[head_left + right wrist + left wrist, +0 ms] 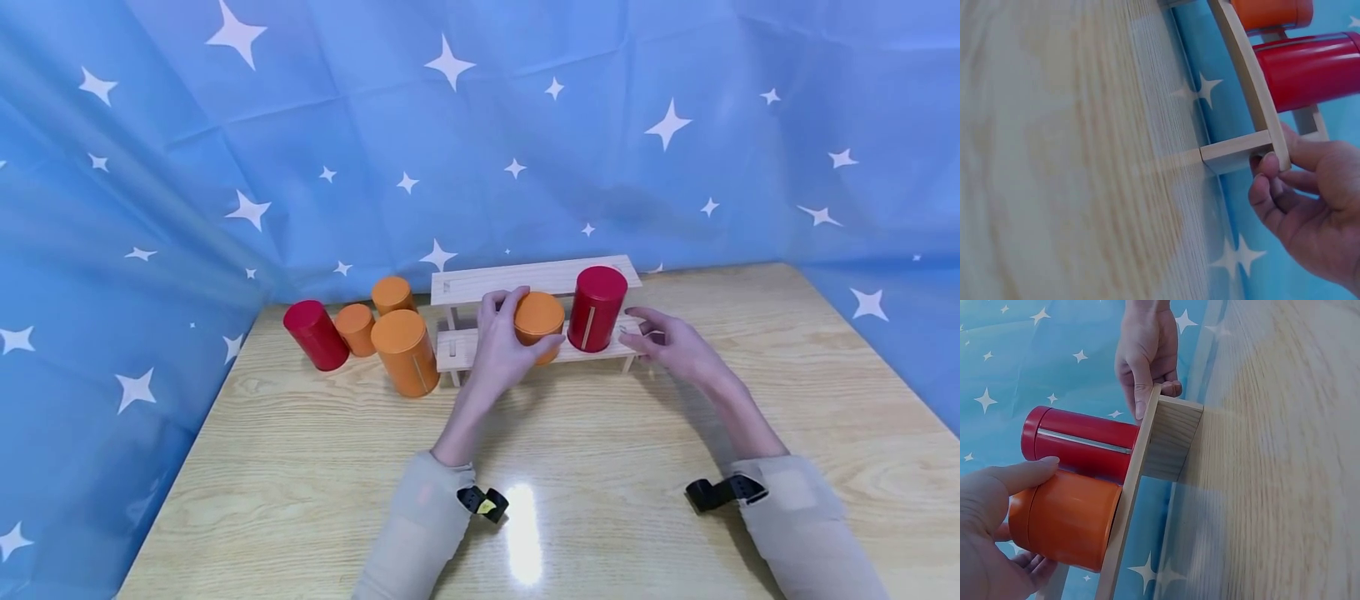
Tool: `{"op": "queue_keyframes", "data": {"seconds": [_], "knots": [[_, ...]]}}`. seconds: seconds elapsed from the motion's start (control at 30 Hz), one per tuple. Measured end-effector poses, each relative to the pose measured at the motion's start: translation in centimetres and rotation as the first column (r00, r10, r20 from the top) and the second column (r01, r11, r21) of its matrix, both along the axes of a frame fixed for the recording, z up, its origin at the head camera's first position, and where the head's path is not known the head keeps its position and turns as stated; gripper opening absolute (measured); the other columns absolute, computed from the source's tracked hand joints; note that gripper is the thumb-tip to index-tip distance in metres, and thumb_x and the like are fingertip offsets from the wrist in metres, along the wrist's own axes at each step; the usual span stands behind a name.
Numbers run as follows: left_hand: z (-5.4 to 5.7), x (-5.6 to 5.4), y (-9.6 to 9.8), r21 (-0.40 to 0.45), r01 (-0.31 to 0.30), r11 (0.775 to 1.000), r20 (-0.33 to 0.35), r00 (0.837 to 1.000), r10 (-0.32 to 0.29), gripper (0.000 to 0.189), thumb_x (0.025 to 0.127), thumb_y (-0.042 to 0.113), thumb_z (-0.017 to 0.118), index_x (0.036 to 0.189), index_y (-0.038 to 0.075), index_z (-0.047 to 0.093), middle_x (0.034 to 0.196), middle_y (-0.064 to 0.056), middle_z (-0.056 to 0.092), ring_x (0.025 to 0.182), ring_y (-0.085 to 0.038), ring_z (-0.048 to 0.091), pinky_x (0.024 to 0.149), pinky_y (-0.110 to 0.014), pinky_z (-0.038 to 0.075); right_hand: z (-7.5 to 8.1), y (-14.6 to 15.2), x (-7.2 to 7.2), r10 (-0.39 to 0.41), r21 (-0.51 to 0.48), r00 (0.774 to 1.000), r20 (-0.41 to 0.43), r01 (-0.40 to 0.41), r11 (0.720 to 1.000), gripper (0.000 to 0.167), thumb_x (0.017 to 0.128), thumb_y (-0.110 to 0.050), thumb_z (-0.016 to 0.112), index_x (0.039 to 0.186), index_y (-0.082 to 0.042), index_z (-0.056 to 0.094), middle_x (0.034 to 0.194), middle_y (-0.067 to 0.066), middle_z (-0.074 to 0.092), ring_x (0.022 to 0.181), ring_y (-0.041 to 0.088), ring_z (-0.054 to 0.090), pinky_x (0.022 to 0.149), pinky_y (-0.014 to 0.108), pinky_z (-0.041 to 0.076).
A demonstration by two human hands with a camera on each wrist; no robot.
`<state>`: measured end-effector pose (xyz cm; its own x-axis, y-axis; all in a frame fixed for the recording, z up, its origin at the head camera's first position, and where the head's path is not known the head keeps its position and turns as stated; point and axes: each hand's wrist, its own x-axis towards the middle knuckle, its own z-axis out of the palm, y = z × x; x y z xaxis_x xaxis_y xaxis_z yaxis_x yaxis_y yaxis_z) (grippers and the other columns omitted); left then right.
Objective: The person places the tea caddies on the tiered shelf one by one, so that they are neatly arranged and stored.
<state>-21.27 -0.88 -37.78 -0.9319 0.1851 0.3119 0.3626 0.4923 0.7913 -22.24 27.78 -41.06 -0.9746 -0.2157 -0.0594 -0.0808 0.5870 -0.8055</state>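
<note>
My left hand (498, 346) grips an orange canister (538, 315) with thumb and fingers around its sides. In the left wrist view the orange canister (1072, 519) has its base on the lower board of a two-tier wooden rack (525, 279). Close beside it a taller red canister (597, 310) stands upright on the same board, a pale stripe down its side. At the board's right end, my right hand (675, 346) pinches the edge. The right wrist view shows the thumb and fingers of the right hand (1325, 200) around the board end (1275, 140).
Left of the rack stand another red canister (317, 336), a large orange canister (406, 354) and two smaller orange canisters (356, 329). They rest on the wooden table (300, 483). Behind hangs a blue cloth (360, 100) with white stars.
</note>
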Motion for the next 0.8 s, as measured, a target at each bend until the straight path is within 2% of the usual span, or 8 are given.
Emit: {"op": "queue_keyframes", "data": {"seconds": [0.4, 0.6, 0.8], "knots": [[0.0, 0.0, 0.0, 0.001, 0.001, 1.000, 0.005, 1.000, -0.001, 0.082, 0.080, 0.032, 0.087, 0.149, 0.010, 0.047, 0.138, -0.013, 0.042, 0.126, -0.026, 0.039, 0.095, -0.044, 0.050, -0.1, 0.0, 0.1, -0.003, -0.012, 1.000, 0.002, 0.003, 1.000, 0.073, 0.100, -0.035, 0.065, 0.154, 0.002, 0.034, 0.110, 0.021, 0.052, 0.085, 0.031, 0.065, 0.069, 0.035, 0.057], [0.8, 0.4, -0.4, 0.056, 0.000, 0.998, 0.023, 1.000, -0.001, 0.089, 0.081, 0.040, 0.085, 0.153, 0.014, 0.040, 0.140, -0.009, 0.040, 0.127, -0.024, 0.041, 0.096, -0.042, 0.051, -0.1, 0.1, 0.1, 0.002, -0.011, 1.000, -0.010, -0.003, 1.000, 0.072, 0.100, -0.035, 0.065, 0.153, 0.002, 0.035, 0.108, 0.020, 0.054, 0.083, 0.030, 0.064, 0.067, 0.034, 0.056], [1.6, 0.9, -1.4, 0.096, 0.026, 0.995, 0.001, 1.000, -0.026, 0.083, 0.087, 0.042, 0.079, 0.153, 0.014, 0.039, 0.141, -0.011, 0.041, 0.130, -0.028, 0.041, 0.094, -0.045, 0.051, -0.1, 0.2, 0.0, 0.002, -0.023, 1.000, -0.006, -0.003, 1.000, 0.071, 0.099, -0.036, 0.065, 0.153, 0.001, 0.036, 0.105, 0.019, 0.054, 0.083, 0.030, 0.064, 0.065, 0.033, 0.055]]}}
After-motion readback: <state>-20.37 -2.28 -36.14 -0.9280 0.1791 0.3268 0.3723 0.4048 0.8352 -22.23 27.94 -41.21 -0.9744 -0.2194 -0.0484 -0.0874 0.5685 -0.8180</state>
